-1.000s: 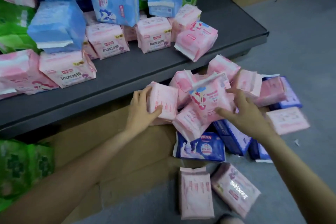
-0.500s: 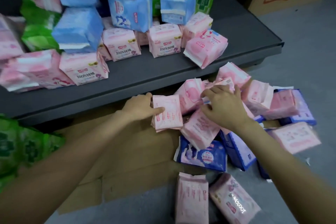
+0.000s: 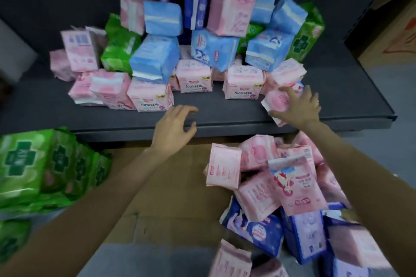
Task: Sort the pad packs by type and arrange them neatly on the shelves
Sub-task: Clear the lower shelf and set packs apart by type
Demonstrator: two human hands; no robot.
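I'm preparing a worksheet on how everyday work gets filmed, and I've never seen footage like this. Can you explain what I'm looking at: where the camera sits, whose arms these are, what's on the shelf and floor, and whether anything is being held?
There is no machine here. A person wears a wide-angle camera on the head, so you look down along their own two bare arms.

The dark shelf carries a jumbled pile of pad packs: pink ones at the front, light blue packs and green packs behind. More pink and dark blue packs lie heaped on the floor at lower right, on flattened cardboard. A bundle of green packs sits at lower left.

The left hand hovers over the shelf edge, fingers loosely curled, holding nothing. The right hand is spread against a pink pack at the shelf's front; whether it grips it is unclear through the blur.
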